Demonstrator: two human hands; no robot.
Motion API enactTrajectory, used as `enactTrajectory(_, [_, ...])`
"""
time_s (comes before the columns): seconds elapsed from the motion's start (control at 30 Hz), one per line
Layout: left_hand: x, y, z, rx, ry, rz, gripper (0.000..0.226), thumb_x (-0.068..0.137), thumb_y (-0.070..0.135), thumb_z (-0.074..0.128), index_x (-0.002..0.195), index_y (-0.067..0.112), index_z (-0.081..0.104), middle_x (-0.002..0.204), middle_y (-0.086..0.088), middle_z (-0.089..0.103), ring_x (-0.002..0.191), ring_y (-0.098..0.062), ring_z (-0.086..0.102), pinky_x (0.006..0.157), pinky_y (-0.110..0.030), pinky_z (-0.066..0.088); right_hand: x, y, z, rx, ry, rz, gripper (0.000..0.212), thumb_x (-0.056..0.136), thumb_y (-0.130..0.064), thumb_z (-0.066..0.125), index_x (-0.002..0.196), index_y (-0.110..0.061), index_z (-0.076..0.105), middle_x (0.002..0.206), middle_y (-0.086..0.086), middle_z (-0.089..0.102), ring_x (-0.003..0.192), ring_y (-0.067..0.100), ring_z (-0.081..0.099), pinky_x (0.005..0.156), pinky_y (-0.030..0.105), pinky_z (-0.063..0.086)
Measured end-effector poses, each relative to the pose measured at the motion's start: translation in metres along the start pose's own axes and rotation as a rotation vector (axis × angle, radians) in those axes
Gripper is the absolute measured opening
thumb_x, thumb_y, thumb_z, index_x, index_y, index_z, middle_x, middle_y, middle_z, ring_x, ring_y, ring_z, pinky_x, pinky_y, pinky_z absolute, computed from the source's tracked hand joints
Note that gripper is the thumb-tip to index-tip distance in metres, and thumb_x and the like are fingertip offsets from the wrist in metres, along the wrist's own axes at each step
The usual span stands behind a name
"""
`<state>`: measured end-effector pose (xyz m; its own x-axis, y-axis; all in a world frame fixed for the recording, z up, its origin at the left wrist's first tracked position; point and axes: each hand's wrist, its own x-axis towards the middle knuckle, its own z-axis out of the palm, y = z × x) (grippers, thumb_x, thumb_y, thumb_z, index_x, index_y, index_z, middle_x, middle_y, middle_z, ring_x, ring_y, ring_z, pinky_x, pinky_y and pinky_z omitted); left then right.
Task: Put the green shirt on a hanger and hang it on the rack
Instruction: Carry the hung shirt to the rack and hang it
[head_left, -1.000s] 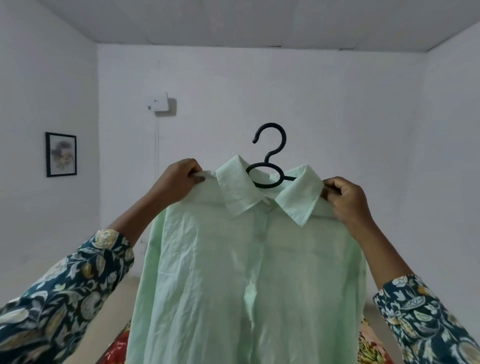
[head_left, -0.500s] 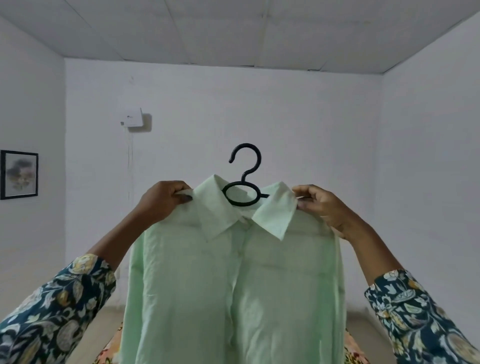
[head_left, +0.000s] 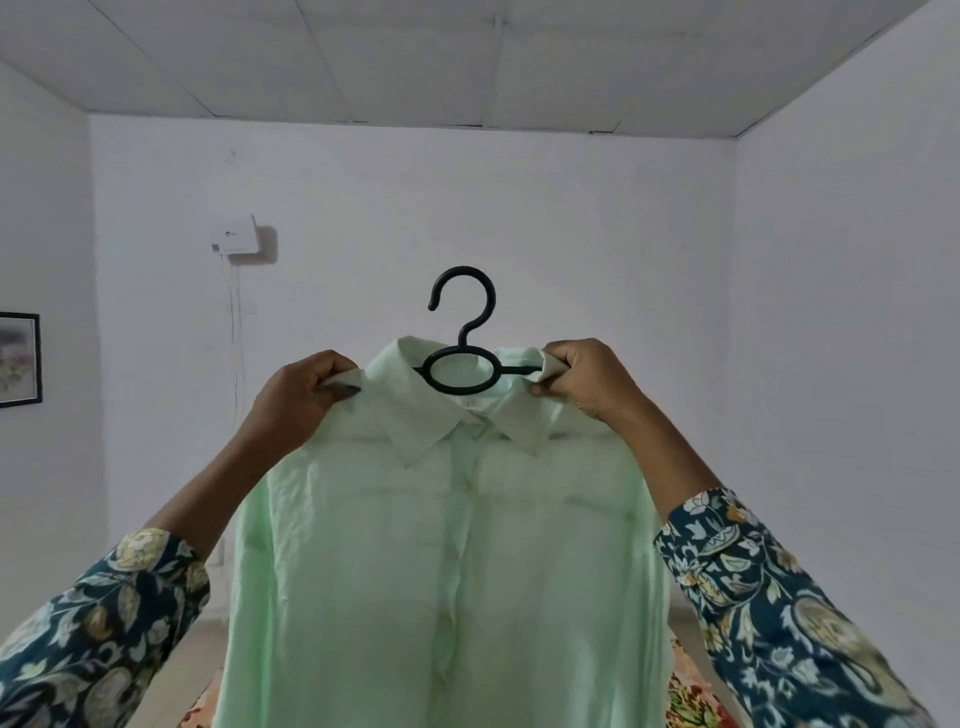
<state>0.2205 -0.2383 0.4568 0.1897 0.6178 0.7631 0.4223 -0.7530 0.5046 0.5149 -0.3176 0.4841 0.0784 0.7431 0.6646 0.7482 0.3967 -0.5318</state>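
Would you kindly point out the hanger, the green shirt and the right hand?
hanger (head_left: 462, 340): head view, neck below the hook.
green shirt (head_left: 447, 571): head view, front placket.
right hand (head_left: 587, 384): head view, back of hand.

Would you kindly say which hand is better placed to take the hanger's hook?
Probably the right hand: it pinches the green shirt beside the hanger's bare bar, closer than the left hand.
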Motion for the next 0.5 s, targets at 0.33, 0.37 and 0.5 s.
enactTrajectory(0.33, [-0.008,-0.006,0.003,0.223,0.031,0.005,0.010,0.085,0.008,0.061,0.083,0.018,0.061,0.081,-0.008,0.062,0.079,-0.028,0.058,0.065,-0.021,0.041,0.000,0.019,0.001,-0.062,0.175,-0.019,0.012,0.069,-0.014,0.075,0.070,-0.009,0.064,0.063,0.002,0.054,0.065,0.017,0.046,0.062,0.030,0.036])
enactTrajectory(0.37, [-0.009,-0.004,0.005,0.295,0.036,0.063,0.011,0.084,0.009,0.064,0.093,0.014,0.063,0.090,-0.009,0.064,0.088,-0.032,0.058,0.072,-0.028,0.041,-0.001,0.020,0.003,-0.069,0.191,-0.021,0.010,0.070,-0.016,0.075,0.070,-0.013,0.066,0.064,0.002,0.056,0.066,0.017,0.048,0.062,0.030,0.038])
enactTrajectory(0.5, [-0.004,0.024,0.017,0.316,0.061,0.202,0.043,0.085,0.037,0.059,0.124,0.017,0.055,0.119,0.002,0.061,0.116,-0.023,0.048,0.095,-0.038,0.032,-0.005,0.020,0.004,-0.122,0.224,-0.035,0.006,0.073,-0.021,0.073,0.074,-0.018,0.068,0.064,0.001,0.059,0.066,0.018,0.051,0.061,0.029,0.038])
